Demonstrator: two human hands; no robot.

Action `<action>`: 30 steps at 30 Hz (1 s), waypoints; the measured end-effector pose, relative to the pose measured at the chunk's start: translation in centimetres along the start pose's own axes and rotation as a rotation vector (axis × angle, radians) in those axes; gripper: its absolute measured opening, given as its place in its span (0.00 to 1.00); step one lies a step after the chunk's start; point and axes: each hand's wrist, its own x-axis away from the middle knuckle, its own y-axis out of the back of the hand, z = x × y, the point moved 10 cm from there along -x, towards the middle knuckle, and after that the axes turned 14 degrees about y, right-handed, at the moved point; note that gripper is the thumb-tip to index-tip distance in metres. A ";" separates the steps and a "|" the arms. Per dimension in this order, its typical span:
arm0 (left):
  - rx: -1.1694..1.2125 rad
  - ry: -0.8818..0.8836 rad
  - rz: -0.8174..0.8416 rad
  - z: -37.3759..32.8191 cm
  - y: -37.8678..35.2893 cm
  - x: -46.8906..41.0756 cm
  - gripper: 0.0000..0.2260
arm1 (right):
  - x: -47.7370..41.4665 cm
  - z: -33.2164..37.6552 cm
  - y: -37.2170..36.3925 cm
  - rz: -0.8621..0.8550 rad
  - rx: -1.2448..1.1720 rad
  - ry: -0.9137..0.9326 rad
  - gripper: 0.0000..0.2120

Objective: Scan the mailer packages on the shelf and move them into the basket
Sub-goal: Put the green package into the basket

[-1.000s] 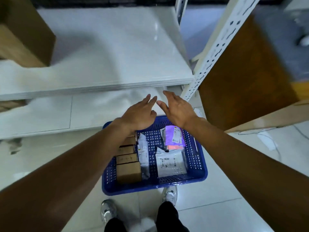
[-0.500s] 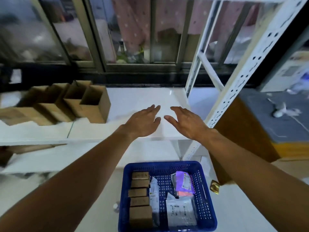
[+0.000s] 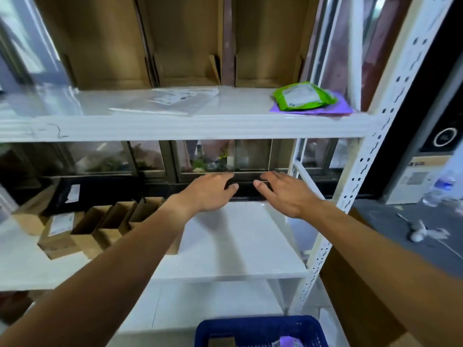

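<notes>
Left hand (image 3: 209,190): held flat and open, palm down, nothing in the grip, so a package can be picked up next.
Right hand (image 3: 281,191): also spread wide and empty, just beside the left hand.
Green mailer (image 3: 304,96): puffy, shiny, with a white label; seen at 1 o'clock on the upper shelf (image 3: 175,126).
Purple mailer (image 3: 335,108): flat, laid under the green one.
Clear mailer (image 3: 172,100): thin, see-through, at 12 o'clock.
Basket (image 3: 250,329): blue, at 6 o'clock, kept low and close so drops are easy.

Both empty hands, left hand (image 3: 208,190) and right hand (image 3: 285,194), hover below green mailer (image 3: 304,97).
</notes>
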 end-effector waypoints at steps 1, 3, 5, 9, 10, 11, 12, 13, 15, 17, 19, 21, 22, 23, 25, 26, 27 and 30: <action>-0.028 -0.015 0.005 -0.4 0.9 0.1 0.24 | -0.2 0.1 0.8 -0.004 0.024 0.007 0.30; -0.067 -0.028 0.009 -1.0 2.7 0.4 0.23 | -0.6 0.5 2.8 -0.024 0.078 0.034 0.30; -0.073 -0.037 0.009 -1.4 4.2 0.7 0.22 | -0.9 1.0 4.7 -0.050 0.106 0.053 0.27; 0.053 -0.033 -0.001 -2.6 8.3 0.7 0.23 | -1.6 1.9 9.2 -0.100 0.153 0.072 0.24; 0.152 -0.014 0.018 -2.7 9.2 0.4 0.22 | -1.7 2.0 10.4 -0.108 0.165 0.066 0.24; 0.281 0.000 0.050 -2.9 10.0 0.1 0.21 | -1.8 2.2 11.3 -0.112 0.172 0.063 0.25; 0.416 0.013 0.087 -3.2 10.5 -0.2 0.20 | -1.9 2.4 12.2 -0.117 0.178 0.067 0.25; 0.515 0.018 0.113 -3.8 11.3 -0.3 0.19 | -1.9 2.5 13.3 -0.127 0.183 0.067 0.26; 0.598 -0.009 0.117 -5.1 13.0 -0.7 0.17 | -1.9 2.8 15.4 -0.178 0.188 0.075 0.26; 0.601 -0.058 0.095 -6.7 14.6 -0.7 0.16 | -2.0 2.8 17.2 -0.229 0.214 0.074 0.27; 0.566 -0.095 0.037 -8.1 16.4 -0.8 0.15 | -2.2 2.3 18.7 -0.255 0.225 0.051 0.27; 0.545 -0.110 -0.026 -9.1 17.7 -1.2 0.14 | -2.5 1.7 20.0 -0.287 0.235 0.044 0.28; 0.537 -0.115 -0.055 -9.4 18.0 -1.5 0.13 | -2.5 1.4 20.6 -0.313 0.252 0.041 0.28; 0.522 -0.128 -0.091 -10.0 18.4 -1.9 0.12 | -2.5 1.0 21.5 -0.341 0.276 0.031 0.27; 0.464 -0.151 -0.159 -10.9 18.8 -2.7 0.11 | -2.6 0.0 22.5 -0.382 0.301 0.009 0.23; 0.435 -0.155 -0.185 -11.2 18.8 -3.0 0.11 | -2.6 -0.4 22.8 -0.392 0.305 0.007 0.21; 0.411 -0.159 -0.209 -11.6 18.7 -3.3 0.10 | -2.6 -0.9 23.1 -0.395 0.299 0.002 0.20; 0.328 -0.179 -0.273 -13.0 18.2 -4.2 0.07 | -2.5 -2.7 23.8 -0.418 0.288 -0.041 0.18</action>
